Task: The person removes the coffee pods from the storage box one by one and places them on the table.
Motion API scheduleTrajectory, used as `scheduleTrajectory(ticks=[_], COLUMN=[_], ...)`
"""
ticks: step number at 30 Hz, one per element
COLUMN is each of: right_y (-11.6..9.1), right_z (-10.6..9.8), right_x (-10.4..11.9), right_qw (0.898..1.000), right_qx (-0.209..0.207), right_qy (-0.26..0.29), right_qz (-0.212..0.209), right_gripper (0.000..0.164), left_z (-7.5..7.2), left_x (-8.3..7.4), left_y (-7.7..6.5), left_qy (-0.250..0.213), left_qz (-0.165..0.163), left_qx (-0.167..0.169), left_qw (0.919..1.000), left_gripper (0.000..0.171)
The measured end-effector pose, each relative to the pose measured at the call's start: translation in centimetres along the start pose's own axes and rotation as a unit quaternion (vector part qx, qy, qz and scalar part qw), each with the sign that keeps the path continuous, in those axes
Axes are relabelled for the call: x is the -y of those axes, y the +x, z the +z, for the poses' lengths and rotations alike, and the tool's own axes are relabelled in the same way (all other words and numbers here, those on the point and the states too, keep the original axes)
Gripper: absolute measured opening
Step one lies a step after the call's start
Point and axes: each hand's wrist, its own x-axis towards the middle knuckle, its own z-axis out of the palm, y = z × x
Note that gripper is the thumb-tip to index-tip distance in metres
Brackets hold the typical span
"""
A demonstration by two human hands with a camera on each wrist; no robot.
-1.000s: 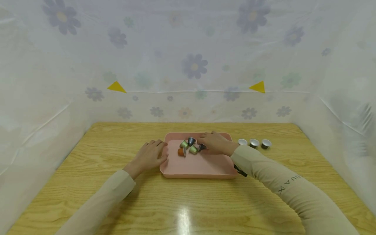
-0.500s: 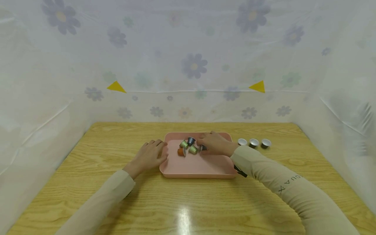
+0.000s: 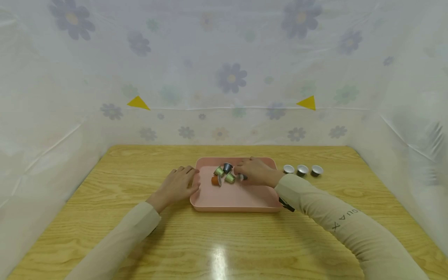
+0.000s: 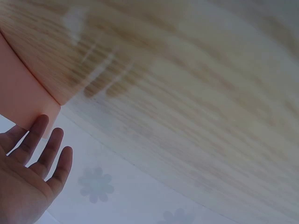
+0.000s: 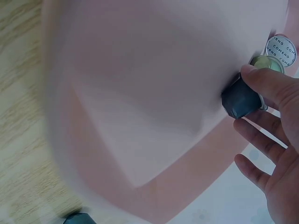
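Note:
A pink tray (image 3: 238,200) lies on the wooden table. Inside it, my right hand (image 3: 254,171) pinches a dark coffee capsule (image 5: 240,98), the thumb across its side and fingertips behind, close over the tray floor. Just left of that hand lie two green capsules (image 3: 230,177), a dark blue capsule (image 3: 227,168) and an orange capsule (image 3: 216,181) on its side. My left hand (image 3: 177,184) rests at the tray's left rim, fingers extended and loosely bent against the wall; the left wrist view shows nothing held in its palm.
Right of the tray, three dark capsules (image 3: 302,170) stand in a row on the table, silver lids up. Flower-patterned white sheeting (image 3: 231,124) closes off the back and sides. Two yellow triangles (image 3: 139,103) mark the back sheet.
The dark capsule has turned slightly in my right hand's fingers, so its silvery end shows more. My left hand and the other capsules have stayed in place.

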Motion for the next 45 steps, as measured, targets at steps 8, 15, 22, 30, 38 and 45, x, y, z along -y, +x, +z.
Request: scheduleTrajectory(ticks=[8,15,22,30,38,45], right_y=[-0.3,-0.5,-0.8,-1.5,-2.4,-3.3], right_z=[-0.5,-0.7,-1.1,-1.6,-1.8,-1.9], right_x=[0.3,0.2,0.1,-0.1,-0.5,-1.2], right_qw=[1.0,0.999,0.999,0.999,0.998,0.995], right_qx=[0.006,0.01,0.011,-0.012,-0.027,-0.033], right_qy=[0.015,0.033,0.045,0.034,0.051,0.076], right_qz=[0.008,0.017,0.021,0.012,0.032,0.049], right_gripper=[0.028,0.033,0.036,0.034,0.036,0.037], left_z=[0.0,-0.1,-0.1,0.0,0.0,0.0], left_x=[0.0,-0.1,-0.1,0.0,0.0,-0.1], left_y=[0.0,0.0,0.0,0.0,-0.1,0.0], left_qy=[0.003,0.001,0.001,-0.001,-0.004,-0.003], left_qz=[-0.006,-0.008,-0.004,-0.002,-0.004,-0.005], left_qx=[0.012,0.017,0.013,0.006,0.004,0.002], left_qw=[0.9999,0.9998,0.9999,1.0,1.0,1.0], left_gripper=[0.045,0.046,0.045,0.044,0.044,0.043])
